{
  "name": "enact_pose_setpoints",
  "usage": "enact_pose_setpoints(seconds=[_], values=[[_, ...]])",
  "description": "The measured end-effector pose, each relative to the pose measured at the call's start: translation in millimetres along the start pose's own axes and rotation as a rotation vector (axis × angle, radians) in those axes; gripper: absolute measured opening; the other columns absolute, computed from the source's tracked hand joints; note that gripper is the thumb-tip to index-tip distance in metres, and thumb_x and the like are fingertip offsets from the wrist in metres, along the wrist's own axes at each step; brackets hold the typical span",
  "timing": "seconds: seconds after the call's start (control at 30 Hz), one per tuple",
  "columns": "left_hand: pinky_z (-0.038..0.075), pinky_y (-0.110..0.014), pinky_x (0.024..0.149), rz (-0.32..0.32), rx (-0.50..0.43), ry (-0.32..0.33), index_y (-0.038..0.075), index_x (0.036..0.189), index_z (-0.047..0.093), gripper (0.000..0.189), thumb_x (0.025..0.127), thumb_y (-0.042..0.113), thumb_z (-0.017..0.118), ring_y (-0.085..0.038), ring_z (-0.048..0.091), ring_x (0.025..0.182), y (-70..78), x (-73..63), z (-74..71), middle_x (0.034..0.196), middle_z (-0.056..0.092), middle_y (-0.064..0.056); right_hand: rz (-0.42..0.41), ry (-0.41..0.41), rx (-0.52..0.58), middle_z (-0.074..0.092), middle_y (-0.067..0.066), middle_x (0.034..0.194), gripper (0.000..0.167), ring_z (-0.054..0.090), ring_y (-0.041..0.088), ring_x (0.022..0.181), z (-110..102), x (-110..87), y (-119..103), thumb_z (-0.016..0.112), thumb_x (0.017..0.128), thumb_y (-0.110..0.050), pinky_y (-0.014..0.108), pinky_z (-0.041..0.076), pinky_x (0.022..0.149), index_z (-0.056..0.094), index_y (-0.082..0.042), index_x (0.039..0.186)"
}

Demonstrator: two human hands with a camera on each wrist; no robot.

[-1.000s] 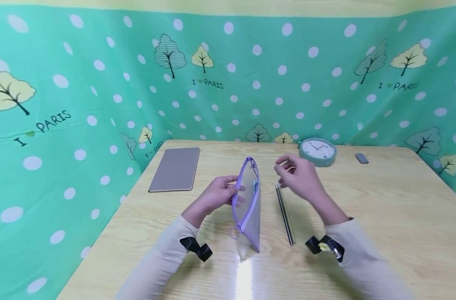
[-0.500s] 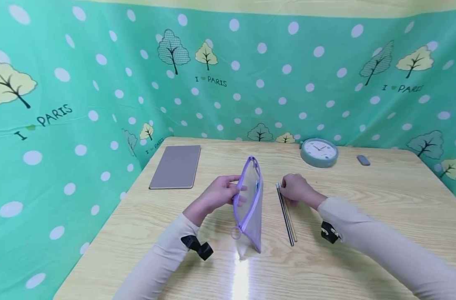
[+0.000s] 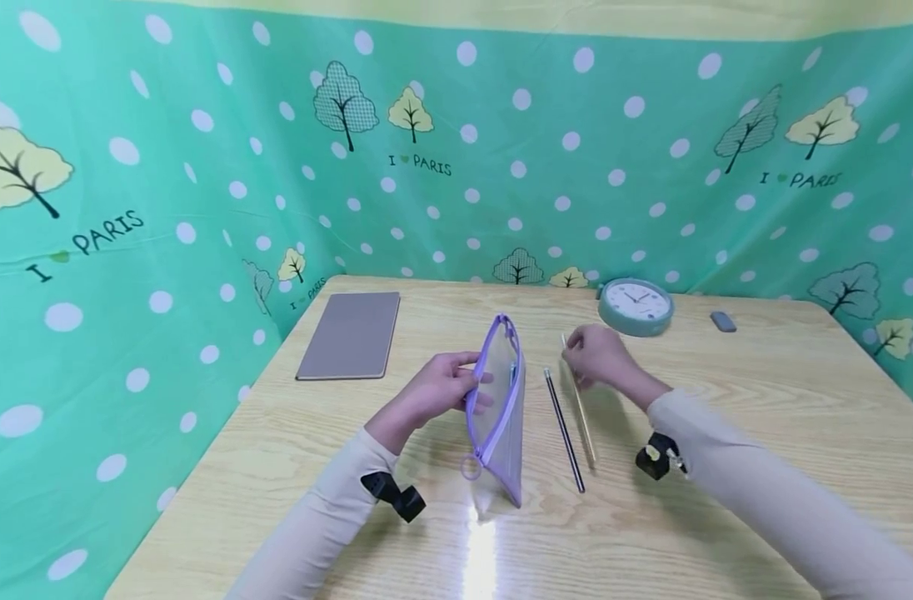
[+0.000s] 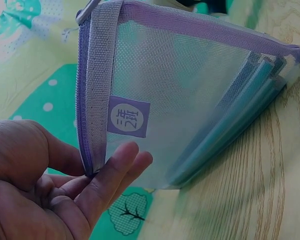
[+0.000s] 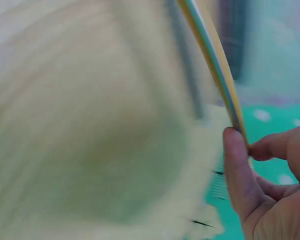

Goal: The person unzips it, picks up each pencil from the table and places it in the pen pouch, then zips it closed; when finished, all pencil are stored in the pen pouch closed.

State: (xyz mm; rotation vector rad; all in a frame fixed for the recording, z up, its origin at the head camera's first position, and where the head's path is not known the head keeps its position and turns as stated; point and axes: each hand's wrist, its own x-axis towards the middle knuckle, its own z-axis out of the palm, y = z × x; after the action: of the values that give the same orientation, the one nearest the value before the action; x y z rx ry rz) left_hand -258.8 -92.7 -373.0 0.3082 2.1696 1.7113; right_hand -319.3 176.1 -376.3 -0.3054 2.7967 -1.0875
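My left hand pinches the rim of a mesh zipper pencil pouch with purple edging, standing upright on the table with its top unzipped. Through the mesh in the left wrist view, long teal items lie along the bottom. My right hand pinches a gold-coloured pencil near its far end, between thumb and fingertip. In the right wrist view the pencil slants up away from the fingers. A dark pencil lies on the table between the pouch and the right hand.
A grey-brown notebook lies at the back left. Toward the back right stand a round teal clock and a small grey-blue eraser-like block. A green patterned curtain hangs behind the wooden table.
My right hand came down to the two pencils, took the gold one and drew it away from the dark one, its far end rising. The left hand and pouch stay put.
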Motion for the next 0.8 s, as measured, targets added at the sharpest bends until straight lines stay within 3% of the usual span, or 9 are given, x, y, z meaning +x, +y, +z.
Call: enact_pose_setpoints(seconds=[0.07, 0.17, 0.3, 0.43, 0.57, 0.8], values=[[0.065, -0.040, 0.083, 0.002, 0.003, -0.001, -0.011, 0.152, 0.038, 0.049, 0.105, -0.001, 0.046, -0.033, 0.078, 0.091, -0.4, 0.3, -0.1, 0.134, 0.064, -0.029, -0.006, 0.080, 0.169, 0.067, 0.017, 0.088, 0.026, 0.068, 0.014, 0.060, -11, -1.9, -9, 0.056, 0.099, -0.004, 0.032, 0.065, 0.059, 0.060, 0.014, 0.117], [0.065, -0.040, 0.083, 0.004, 0.008, -0.006, -0.011, 0.153, 0.038, 0.049, 0.106, 0.000, 0.046, -0.033, 0.077, 0.092, -0.4, 0.4, -0.3, 0.134, 0.064, -0.029, -0.078, 0.219, 0.392, 0.064, 0.014, 0.093, 0.030, 0.068, 0.010, 0.064, -23, -6.7, -24, 0.055, 0.099, -0.005, 0.032, 0.066, 0.061, 0.057, 0.014, 0.123], [0.065, -0.040, 0.084, -0.002, 0.009, -0.011, -0.011, 0.153, 0.037, 0.050, 0.106, 0.001, 0.046, -0.034, 0.077, 0.093, -0.8, 0.3, -0.4, 0.135, 0.063, -0.029, -0.168, 0.355, 0.668, 0.064, 0.001, 0.089, 0.021, 0.068, 0.007, 0.067, -28, -15.6, -43, 0.056, 0.101, -0.004, 0.029, 0.065, 0.061, 0.057, 0.007, 0.119], [0.065, -0.040, 0.083, -0.001, 0.009, -0.010, -0.011, 0.153, 0.037, 0.050, 0.106, 0.000, 0.046, -0.034, 0.077, 0.093, -0.7, 0.4, -0.5, 0.135, 0.063, -0.029, -0.211, 0.442, 0.905, 0.064, -0.002, 0.088, 0.008, 0.068, 0.009, 0.070, -25, -27.2, -59, 0.057, 0.103, -0.003, 0.026, 0.064, 0.060, 0.058, -0.004, 0.110], [0.065, -0.039, 0.083, 0.001, 0.008, -0.011, -0.011, 0.153, 0.037, 0.050, 0.106, 0.000, 0.045, -0.034, 0.077, 0.094, -0.3, 0.7, -0.3, 0.135, 0.063, -0.029, -0.233, 0.516, 1.029, 0.065, -0.001, 0.089, 0.008, 0.067, 0.011, 0.072, -18, -36.8, -69, 0.055, 0.105, -0.002, 0.026, 0.064, 0.061, 0.059, -0.008, 0.107], [0.065, -0.039, 0.083, -0.006, 0.011, -0.009, -0.011, 0.153, 0.036, 0.050, 0.106, 0.000, 0.045, -0.035, 0.077, 0.097, 0.6, 0.7, 0.7, 0.136, 0.062, -0.029, -0.275, 0.585, 1.086, 0.063, 0.001, 0.089, 0.008, 0.067, 0.013, 0.077, -7, -44.0, -71, 0.052, 0.105, 0.000, 0.027, 0.065, 0.061, 0.057, -0.005, 0.109]])
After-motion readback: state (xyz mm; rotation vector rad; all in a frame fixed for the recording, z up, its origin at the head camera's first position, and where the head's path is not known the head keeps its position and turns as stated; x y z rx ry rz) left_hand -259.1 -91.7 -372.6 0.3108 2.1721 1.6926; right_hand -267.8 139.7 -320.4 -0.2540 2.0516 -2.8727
